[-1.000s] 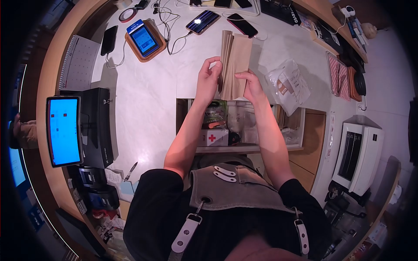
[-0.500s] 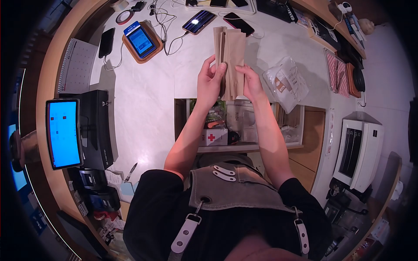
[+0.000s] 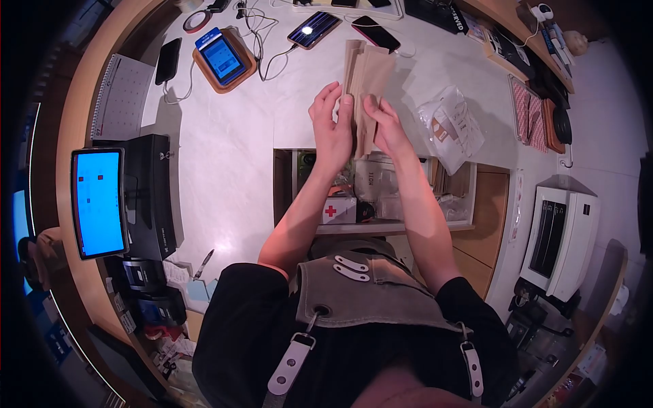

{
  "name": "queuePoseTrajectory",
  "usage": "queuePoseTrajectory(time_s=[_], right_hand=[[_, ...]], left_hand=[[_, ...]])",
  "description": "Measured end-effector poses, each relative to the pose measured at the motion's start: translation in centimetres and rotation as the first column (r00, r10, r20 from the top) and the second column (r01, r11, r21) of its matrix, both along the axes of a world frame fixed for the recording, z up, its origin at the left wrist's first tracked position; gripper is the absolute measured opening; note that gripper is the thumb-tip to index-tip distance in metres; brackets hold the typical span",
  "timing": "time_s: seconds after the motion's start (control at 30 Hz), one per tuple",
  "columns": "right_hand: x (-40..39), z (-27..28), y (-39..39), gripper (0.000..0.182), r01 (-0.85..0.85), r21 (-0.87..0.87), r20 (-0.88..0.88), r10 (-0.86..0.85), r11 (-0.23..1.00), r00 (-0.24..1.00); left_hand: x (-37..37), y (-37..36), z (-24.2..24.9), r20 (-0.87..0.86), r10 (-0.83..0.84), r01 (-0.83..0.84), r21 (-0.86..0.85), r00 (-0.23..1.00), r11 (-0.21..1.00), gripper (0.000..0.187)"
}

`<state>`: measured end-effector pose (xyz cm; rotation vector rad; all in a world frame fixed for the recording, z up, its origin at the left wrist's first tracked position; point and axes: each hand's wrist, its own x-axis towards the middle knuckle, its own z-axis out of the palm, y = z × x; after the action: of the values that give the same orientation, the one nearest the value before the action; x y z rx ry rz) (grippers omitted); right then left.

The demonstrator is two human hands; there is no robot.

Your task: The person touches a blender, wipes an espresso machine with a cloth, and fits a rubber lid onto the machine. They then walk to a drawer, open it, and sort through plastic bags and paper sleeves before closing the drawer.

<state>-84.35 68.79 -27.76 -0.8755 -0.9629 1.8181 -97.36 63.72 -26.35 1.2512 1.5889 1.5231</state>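
Observation:
Upright between my hands is a bundle of flat, folded brown paper bags (image 3: 371, 75), held above the back of an open drawer. My left hand (image 3: 332, 129) grips the bundle's left side, thumb on the near face. On its right side, my right hand (image 3: 389, 128) pinches the front bags with thumb and fingers. Below my wrists, the drawer (image 3: 394, 229) holds a white box with a red cross (image 3: 338, 211), plastic packets and more brown paper at the right. A clear plastic packet (image 3: 449, 129) with white contents lies right of my right hand.
Phones (image 3: 314, 30), cables and a card terminal (image 3: 222, 58) on a wooden stand lie across the back of the white counter (image 3: 218, 177). At left stand a lit screen (image 3: 100, 204) and a calendar (image 3: 122, 98). A white appliance (image 3: 561, 241) is at right.
The bundle has shifted slightly right and its top leans right. My right hand has moved inward and higher on it, its thumb now lying over the front bags.

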Motion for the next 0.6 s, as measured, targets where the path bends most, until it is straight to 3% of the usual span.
queuePoseTrajectory(time_s=[0.1, 0.13, 0.2, 0.23, 0.3, 0.4, 0.53, 0.6], right_hand=[[-0.3, 2.9, 0.4, 0.05, -0.098, 0.367, 0.462, -0.09, 0.925, 0.882], [-0.5, 4.3, 0.2, 0.048, -0.2, 0.429, 0.641, -0.141, 0.881, 0.754], [-0.7, 6.3, 0.0, 0.046, -0.427, 0.465, 0.866, -0.299, 0.776, 0.4], [-0.5, 5.1, 0.2, 0.043, -0.517, 0.599, 0.8, -0.478, 0.611, 0.362], [-0.6, 3.2, 0.8, 0.045, -0.646, 0.577, 0.796, -0.522, 0.5, 0.306], [-0.8, -0.6, 2.2, 0.051, -0.771, 0.507, 0.806, -0.528, 0.385, 0.266], [-0.6, -4.0, 2.8, 0.061, -0.833, 0.38, 0.882, -0.428, 0.401, 0.196], [-0.1, -3.1, 3.0, 0.062, -0.813, 0.357, 0.904, -0.388, 0.46, 0.178]], left_hand=[[-1.7, 0.6, -0.2, 0.418, -0.059, 0.069, -0.009, 0.906, 0.998, 0.049], [-3.1, 1.2, -2.1, 0.431, -0.037, 0.029, 0.026, 0.901, 0.999, 0.055], [-5.7, 1.6, -3.4, 0.627, -0.071, -0.001, 0.115, 0.776, 0.993, 0.067], [-6.9, 1.4, -3.9, 0.552, -0.116, 0.023, 0.172, 0.826, 0.985, 0.078], [-9.2, 1.4, -4.8, 0.36, -0.182, 0.095, 0.247, 0.915, 0.964, 0.109], [-11.7, 1.4, -6.1, 0.082, -0.353, 0.341, 0.133, 0.932, 0.931, 0.124], [-11.8, 2.2, -7.8, -0.056, -0.492, 0.475, -0.185, 0.869, 0.86, 0.117], [-11.8, 2.3, -8.0, -0.124, -0.469, 0.446, -0.173, 0.874, 0.878, 0.107]])
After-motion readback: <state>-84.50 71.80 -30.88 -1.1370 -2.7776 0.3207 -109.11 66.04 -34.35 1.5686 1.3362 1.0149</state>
